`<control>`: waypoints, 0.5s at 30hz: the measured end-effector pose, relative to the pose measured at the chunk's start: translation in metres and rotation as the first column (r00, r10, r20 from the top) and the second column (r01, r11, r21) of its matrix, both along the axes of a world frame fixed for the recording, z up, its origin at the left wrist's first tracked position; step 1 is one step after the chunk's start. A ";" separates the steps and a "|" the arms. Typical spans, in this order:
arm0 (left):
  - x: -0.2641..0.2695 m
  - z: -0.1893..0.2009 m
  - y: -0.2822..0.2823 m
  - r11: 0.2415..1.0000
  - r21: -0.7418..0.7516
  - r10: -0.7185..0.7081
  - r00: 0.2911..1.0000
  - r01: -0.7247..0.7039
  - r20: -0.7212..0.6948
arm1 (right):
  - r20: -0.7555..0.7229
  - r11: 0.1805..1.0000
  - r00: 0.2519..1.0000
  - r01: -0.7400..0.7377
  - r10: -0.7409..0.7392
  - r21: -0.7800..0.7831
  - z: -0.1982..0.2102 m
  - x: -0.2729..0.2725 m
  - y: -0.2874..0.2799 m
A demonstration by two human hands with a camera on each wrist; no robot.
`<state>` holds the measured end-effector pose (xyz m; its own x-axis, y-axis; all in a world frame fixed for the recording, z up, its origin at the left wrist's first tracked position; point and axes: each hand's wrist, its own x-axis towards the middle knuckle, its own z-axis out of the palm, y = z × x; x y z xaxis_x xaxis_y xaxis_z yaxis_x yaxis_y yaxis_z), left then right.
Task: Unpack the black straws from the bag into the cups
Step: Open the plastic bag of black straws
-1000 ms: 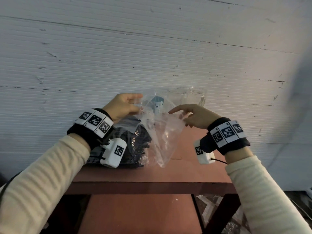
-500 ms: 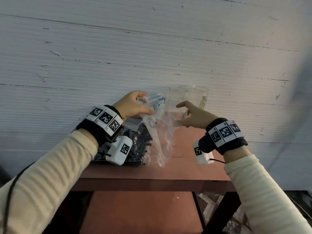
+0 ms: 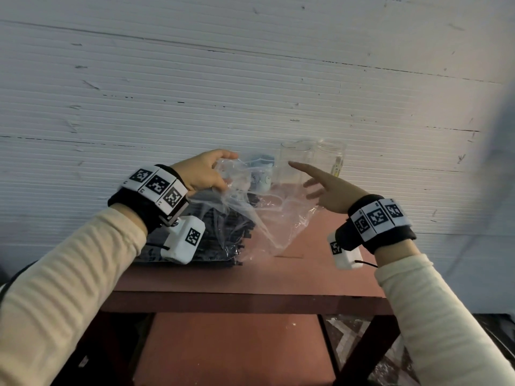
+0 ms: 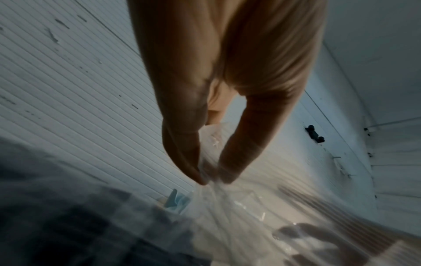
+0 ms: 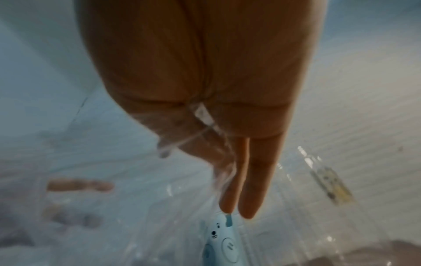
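Left hand [image 3: 203,174] pinches the crinkled clear bag [image 3: 267,218]; right hand [image 3: 331,190] reaches with straight fingers, film draped over them in the wrist view only.

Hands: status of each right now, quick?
Left hand: closed, pinching the top edge of the clear plastic bag.
Right hand: open, fingers straight, gripping nothing; plastic film drapes across them in the right wrist view.

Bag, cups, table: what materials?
Bag: thin clear plastic film, glossy; it wrinkles and shows the straws through it. Cups: clear and rigid, plastic or glass, can't tell which. Table: matte reddish-brown, likely painted wood.
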<state>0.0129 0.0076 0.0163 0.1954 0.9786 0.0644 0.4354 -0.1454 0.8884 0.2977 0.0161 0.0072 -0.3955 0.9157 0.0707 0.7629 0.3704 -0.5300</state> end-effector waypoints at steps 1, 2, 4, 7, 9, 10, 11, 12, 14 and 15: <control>-0.002 -0.001 0.001 1.000 -0.020 -0.011 1.000 0.011 -0.005 | -0.035 0.999 0.999 -0.040 0.040 -0.002 0.000 -0.004 0.002; -0.004 -0.004 0.004 0.999 -0.046 -0.020 1.000 0.020 0.006 | -0.056 0.997 0.996 -0.072 0.072 -0.006 0.000 -0.008 0.004; -0.005 -0.008 0.004 0.993 -0.117 -0.011 0.997 0.020 0.074 | -0.077 0.997 0.994 -0.076 0.074 -0.024 -0.001 -0.014 0.011; -0.002 -0.012 0.006 0.985 -0.169 0.067 0.990 -0.045 0.127 | -0.132 0.998 0.991 -0.001 -0.007 -0.065 -0.004 -0.027 0.024; 0.002 -0.013 0.008 0.976 -0.196 0.128 0.975 -0.092 0.179 | -0.168 0.997 0.985 0.012 -0.024 -0.076 -0.007 -0.036 0.032; 0.005 -0.013 0.010 0.972 -0.205 0.155 0.966 -0.112 0.208 | -0.163 0.997 0.986 0.011 -0.023 -0.075 -0.008 -0.041 0.035; 0.007 -0.012 0.011 0.970 -0.209 0.173 0.958 -0.125 0.230 | -0.141 0.997 0.990 0.003 -0.014 -0.079 -0.010 -0.046 0.038; 0.008 -0.012 0.013 0.969 -0.210 0.179 0.954 -0.129 0.242 | -0.115 0.996 0.993 -0.011 0.000 -0.092 -0.012 -0.050 0.040; 0.007 -0.013 0.016 0.971 -0.208 0.169 0.956 -0.119 0.242 | -0.052 0.991 0.998 -0.031 0.024 -0.130 -0.017 -0.056 0.046; 0.005 -0.015 0.018 0.972 -0.208 0.158 0.959 -0.109 0.234 | -0.002 0.989 1.000 -0.016 0.016 -0.149 -0.020 -0.059 0.050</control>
